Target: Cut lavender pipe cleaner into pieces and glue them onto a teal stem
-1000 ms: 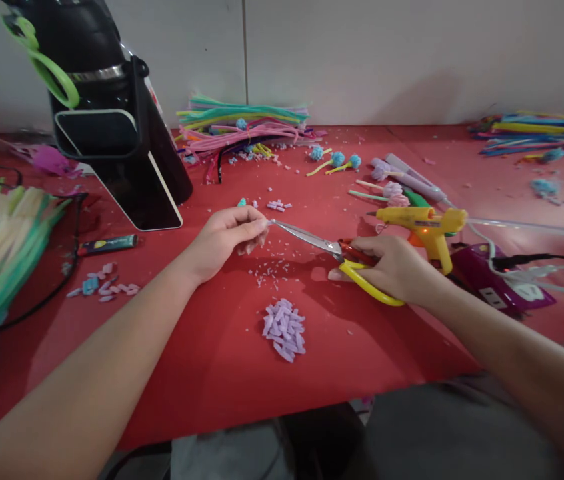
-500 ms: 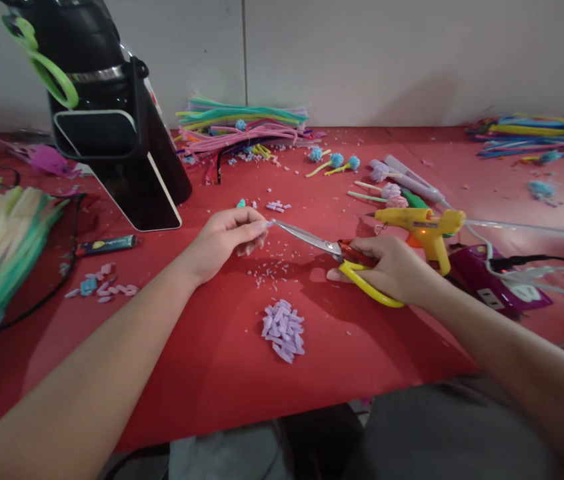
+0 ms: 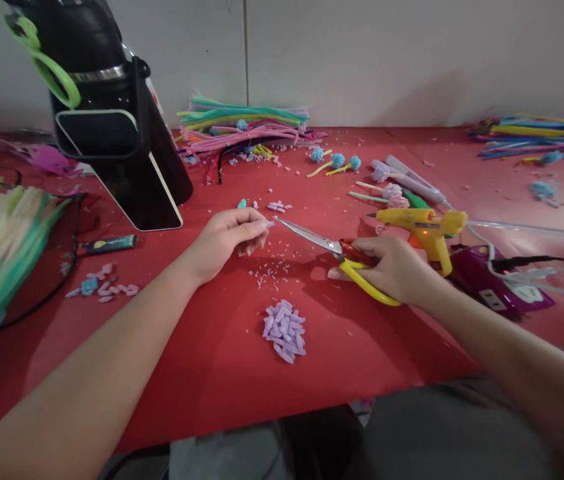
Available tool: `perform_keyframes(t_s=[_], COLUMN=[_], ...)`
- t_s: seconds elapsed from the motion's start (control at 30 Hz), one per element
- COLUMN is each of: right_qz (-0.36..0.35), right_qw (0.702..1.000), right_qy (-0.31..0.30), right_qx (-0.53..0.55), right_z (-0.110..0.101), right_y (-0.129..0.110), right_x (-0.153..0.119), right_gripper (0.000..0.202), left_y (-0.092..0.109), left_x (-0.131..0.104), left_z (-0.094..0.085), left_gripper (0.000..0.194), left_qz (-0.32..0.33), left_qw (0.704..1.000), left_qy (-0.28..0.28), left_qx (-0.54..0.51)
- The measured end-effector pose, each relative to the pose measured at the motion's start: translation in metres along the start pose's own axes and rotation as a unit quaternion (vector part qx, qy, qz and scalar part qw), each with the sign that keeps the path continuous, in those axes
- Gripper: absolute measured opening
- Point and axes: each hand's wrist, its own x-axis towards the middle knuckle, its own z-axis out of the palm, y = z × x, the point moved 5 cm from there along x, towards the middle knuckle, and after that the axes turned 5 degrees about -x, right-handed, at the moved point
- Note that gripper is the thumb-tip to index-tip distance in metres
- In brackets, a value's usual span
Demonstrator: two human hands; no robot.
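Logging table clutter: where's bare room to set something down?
Mostly bare red tabletop lies between the left forearm and lilac pile, and between that pile and the right forearm. Crowded: around the glue gun, power strip and pipe-cleaner bundle.

Wall (image 3: 352, 60), pale grey, plain, across top of frame; one dark vertical seam (image 3: 247, 53), upper centre; soft shadow (image 3: 427, 93), upper right. Table (image 3: 202, 393), red-topped, spanning the middle, front edge at lower centre; lighting dim, pale sheen on its right side
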Motion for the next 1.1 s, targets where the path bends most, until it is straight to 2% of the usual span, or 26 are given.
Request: perform_keyframes(t_s=[0.13,0.3,0.7,1.1], right_qz=[-0.011,-0.023,-0.021,-0.006], right_qw=[1.0,1.0,1.0,1.0], right_qy=[0.008,0.017,0.008,0.001], right_qx=[-0.004,0.0,0.013,0.012], right_z=[-0.003,-0.003,-0.003,-0.001], right_y=[-0.002,-0.007,-0.01,-0.009], right_x=[-0.002,-0.004,-0.003,-0.003], right_gripper=[0.069,0.07,0.073,0.073], left_y=[0.0,0.003,0.001,0.001], left_x=[0.0,0.0,0.001,0.0], left_z=[0.0,0.003,0.001,0.001], left_gripper=[0.02,0.028,0.022,0.023], left_qz=[-0.015,-0.015,0.019,0.02], left_qw=[1.0,1.0,0.999,0.999], left_qy=[0.022,0.018,0.02,0.026], left_qx=[-0.009,0.0,0.03,0.035])
